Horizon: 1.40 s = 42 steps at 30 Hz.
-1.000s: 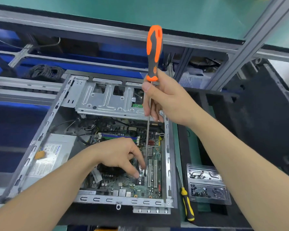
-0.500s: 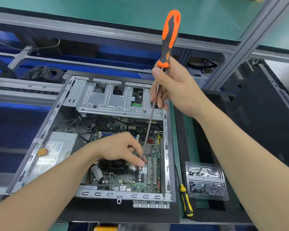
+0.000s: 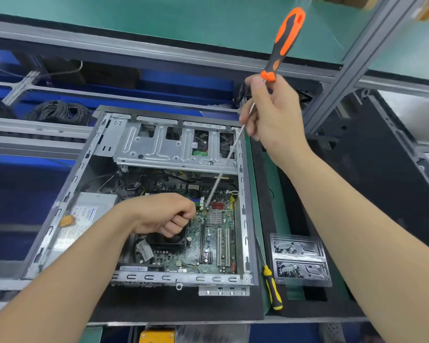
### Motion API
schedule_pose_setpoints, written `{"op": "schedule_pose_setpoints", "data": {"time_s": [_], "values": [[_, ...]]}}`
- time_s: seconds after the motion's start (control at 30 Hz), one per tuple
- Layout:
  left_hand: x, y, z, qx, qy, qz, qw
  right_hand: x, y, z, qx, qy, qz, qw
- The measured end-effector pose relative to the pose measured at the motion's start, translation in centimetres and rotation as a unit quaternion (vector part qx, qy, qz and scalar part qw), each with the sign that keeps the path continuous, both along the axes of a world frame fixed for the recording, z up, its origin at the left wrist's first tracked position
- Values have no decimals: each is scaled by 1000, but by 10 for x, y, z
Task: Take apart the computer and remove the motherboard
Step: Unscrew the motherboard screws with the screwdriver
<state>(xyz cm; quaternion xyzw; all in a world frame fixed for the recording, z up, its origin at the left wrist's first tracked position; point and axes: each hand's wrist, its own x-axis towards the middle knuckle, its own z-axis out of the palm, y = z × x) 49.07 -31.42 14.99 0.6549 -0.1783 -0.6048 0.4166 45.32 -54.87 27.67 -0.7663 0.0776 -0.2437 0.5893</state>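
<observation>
An open computer case (image 3: pixel 243 194) lies flat on black foam, with the green motherboard (image 3: pixel 216 243) inside it. My right hand (image 3: pixel 275 120) grips the long orange-and-black screwdriver (image 3: pixel 285 40) by the shaft just under its handle. The tool is tilted, and its tip hovers just above the board near the small heatsink. My left hand (image 3: pixel 164 214) hangs over the black CPU fan (image 3: pixel 169 241) with its fingers curled and the thumb against the index finger. Anything inside that hand is hidden.
A silver power supply (image 3: pixel 84 219) fills the case's left side and a metal drive cage (image 3: pixel 164 149) its far end. A yellow-handled screwdriver (image 3: pixel 273 288) and a clear tray of screws (image 3: pixel 300 261) lie to the right. A black case panel (image 3: pixel 382 169) stands further right.
My right hand lifted the screwdriver up and to the right, and its tip left the slot area. My left hand drew back from the tip and curled up over the fan.
</observation>
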Motion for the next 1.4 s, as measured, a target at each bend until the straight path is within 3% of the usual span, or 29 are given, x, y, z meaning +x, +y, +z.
{"op": "schedule_pose_setpoints", "data": {"time_s": [0.1, 0.23, 0.43, 0.77, 1.1, 1.27, 1.4], "values": [[-3, -1, 5, -2, 78, 96, 992, -1, 1, 6, 18, -10, -44, 999], [-9, -11, 15, -80, 163, 233, 955, -12, 8, -1, 77, 29, -32, 996], [-35, -43, 45, -187, 284, 309, 888, -41, 11, -25, 155, 86, -7, 984], [-125, -174, 80, -230, 181, 477, 829, -81, -76, -61, 71, 126, -55, 988], [-137, -289, -13, -86, 200, 660, 719, -94, -169, -146, 4, 288, -50, 956], [-118, -313, -54, -9, 185, 641, 745, -97, -189, -199, 139, 381, -27, 914], [-105, -333, -67, 20, 159, 567, 808, -101, -196, -226, 173, 420, -3, 891]]}}
